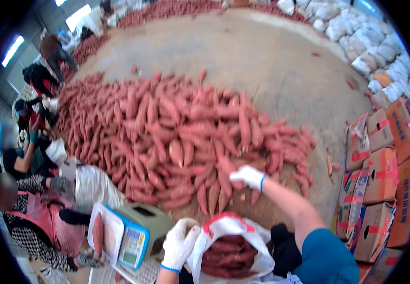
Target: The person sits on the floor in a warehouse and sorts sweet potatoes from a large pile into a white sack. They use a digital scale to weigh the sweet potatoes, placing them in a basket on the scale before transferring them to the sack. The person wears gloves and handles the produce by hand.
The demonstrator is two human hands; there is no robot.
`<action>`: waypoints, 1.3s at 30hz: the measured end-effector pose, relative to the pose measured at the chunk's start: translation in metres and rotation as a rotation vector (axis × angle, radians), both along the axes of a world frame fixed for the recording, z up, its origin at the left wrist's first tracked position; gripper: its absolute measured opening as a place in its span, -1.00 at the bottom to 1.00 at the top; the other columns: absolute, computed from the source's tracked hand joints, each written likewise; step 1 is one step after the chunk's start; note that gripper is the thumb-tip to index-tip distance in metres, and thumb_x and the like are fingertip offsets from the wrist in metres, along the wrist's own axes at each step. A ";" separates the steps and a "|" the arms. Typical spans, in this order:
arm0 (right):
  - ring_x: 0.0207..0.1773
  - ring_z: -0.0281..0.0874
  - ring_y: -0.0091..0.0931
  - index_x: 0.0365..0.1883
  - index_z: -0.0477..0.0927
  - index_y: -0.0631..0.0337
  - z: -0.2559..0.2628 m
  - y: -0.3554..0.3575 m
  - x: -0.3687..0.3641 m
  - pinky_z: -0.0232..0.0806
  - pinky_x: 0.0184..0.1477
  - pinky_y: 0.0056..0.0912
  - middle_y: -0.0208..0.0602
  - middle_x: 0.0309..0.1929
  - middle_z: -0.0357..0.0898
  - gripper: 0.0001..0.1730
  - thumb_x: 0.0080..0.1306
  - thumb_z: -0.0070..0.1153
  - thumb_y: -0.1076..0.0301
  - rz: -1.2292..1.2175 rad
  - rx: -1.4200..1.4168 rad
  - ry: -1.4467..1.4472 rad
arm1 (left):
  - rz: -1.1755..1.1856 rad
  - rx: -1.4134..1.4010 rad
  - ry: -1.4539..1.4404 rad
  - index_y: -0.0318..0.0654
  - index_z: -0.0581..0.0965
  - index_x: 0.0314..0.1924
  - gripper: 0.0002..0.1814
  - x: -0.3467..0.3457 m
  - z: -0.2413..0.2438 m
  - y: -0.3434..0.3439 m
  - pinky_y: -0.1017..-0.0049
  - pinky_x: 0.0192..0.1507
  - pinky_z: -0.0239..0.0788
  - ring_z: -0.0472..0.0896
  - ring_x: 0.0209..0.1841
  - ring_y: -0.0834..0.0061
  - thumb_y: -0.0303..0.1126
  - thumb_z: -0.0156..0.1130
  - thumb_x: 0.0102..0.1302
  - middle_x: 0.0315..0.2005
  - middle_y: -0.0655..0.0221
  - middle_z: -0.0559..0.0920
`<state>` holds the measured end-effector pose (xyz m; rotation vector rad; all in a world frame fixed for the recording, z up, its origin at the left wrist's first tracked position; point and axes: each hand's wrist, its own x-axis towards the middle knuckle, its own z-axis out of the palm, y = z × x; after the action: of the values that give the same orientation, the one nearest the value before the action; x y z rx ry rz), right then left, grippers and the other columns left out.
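My right hand (249, 177), in a white knit glove with a blue cuff, reaches to the near edge of a large pile of red-skinned sweet potatoes (190, 131). Its fingers touch a sweet potato (226, 165); whether they grip it is unclear. My left hand (181, 245), gloved alike, has bent fingers beside the left rim of an open white woven sack (196, 259). Whether it pinches the rim is hard to see. Sweet potatoes (228, 257) lie inside this sack, which has red on its far rim.
Left of my left hand, a blue-framed digital scale (132, 245) bears a sweet potato (98, 232) on its tray, beside a green plastic box (155, 220). A co-worker in a pink apron (45, 220) sits close by. Stacked cardboard cartons (378, 174) stand right; white sacks (371, 42) lie beyond.
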<state>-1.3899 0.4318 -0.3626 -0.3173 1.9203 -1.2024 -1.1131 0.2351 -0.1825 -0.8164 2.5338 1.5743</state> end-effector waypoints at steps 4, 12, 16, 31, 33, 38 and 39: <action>-0.42 0.35 -0.57 -0.30 0.60 0.28 0.073 0.025 0.031 0.24 -0.42 -0.41 -0.41 -0.46 0.47 -0.42 0.15 0.26 -0.16 0.081 -0.045 -0.071 | 0.003 0.205 0.125 -0.36 0.52 -0.08 -0.71 -0.034 -0.001 0.016 0.45 -0.10 0.50 0.66 -0.22 0.47 -0.32 0.24 0.30 -0.29 0.24 0.67; -0.09 0.54 -0.48 0.06 0.54 0.36 0.170 -0.019 0.118 0.37 -0.03 -0.43 -0.20 -0.16 0.63 -0.36 0.27 0.18 -0.06 0.322 -0.260 0.168 | 0.220 0.248 0.169 -0.33 0.43 0.12 -0.55 -0.030 0.030 0.038 0.46 0.01 0.42 0.58 -0.03 0.42 -0.16 0.15 0.37 -0.03 0.25 0.58; -0.01 0.57 -0.35 0.09 0.50 0.40 0.215 -0.023 0.170 0.36 0.08 -0.34 -0.04 -0.09 0.62 -0.25 0.23 0.16 -0.15 0.373 -0.189 0.377 | 0.226 0.771 0.220 -0.33 0.34 0.22 -0.44 -0.004 0.020 0.028 0.46 -0.11 0.49 0.58 -0.08 0.42 -0.16 0.21 0.34 -0.03 0.21 0.54; 0.04 0.55 -0.45 0.09 0.54 0.32 0.249 0.039 0.255 0.39 0.10 -0.36 -0.20 0.00 0.62 -0.53 0.32 0.11 0.18 0.218 -0.262 0.574 | 0.175 1.690 0.363 -0.30 0.41 0.11 -0.54 0.036 0.017 0.049 0.21 -0.03 0.47 0.57 -0.11 0.20 -0.16 0.21 0.34 -0.11 0.23 0.56; -0.32 0.53 -0.61 0.00 0.58 0.31 0.236 0.040 0.264 0.41 -0.26 -0.54 -0.33 -0.23 0.62 -0.63 0.31 0.11 0.25 -0.026 -0.434 -0.025 | 0.166 1.584 0.361 -0.30 0.44 0.07 -0.55 0.040 0.026 0.045 0.25 -0.14 0.49 0.57 -0.20 0.28 -0.22 0.29 0.27 -0.21 0.29 0.56; -0.29 0.55 -0.57 0.07 0.47 0.37 0.186 0.043 0.263 0.41 -0.30 -0.61 -0.20 -0.15 0.60 -0.65 0.38 0.04 0.36 -0.130 -0.438 -0.229 | 0.300 0.763 0.507 -0.37 0.43 0.08 -0.41 0.061 0.008 0.000 0.41 -0.12 0.45 0.56 -0.18 0.46 -0.19 0.40 0.15 -0.12 0.26 0.57; -0.29 0.54 -0.56 0.06 0.47 0.38 0.190 0.046 0.262 0.41 -0.30 -0.61 -0.19 -0.16 0.60 -0.67 0.39 0.03 0.38 -0.154 -0.404 -0.213 | 0.313 0.530 0.465 -0.37 0.46 0.06 -0.40 0.072 0.030 -0.009 0.46 -0.07 0.42 0.56 -0.15 0.48 -0.17 0.42 0.11 -0.12 0.24 0.59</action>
<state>-1.1283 0.4774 -0.1730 -0.2421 1.5344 -1.6596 -1.0412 0.2264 -0.1527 -0.8776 2.0987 2.6447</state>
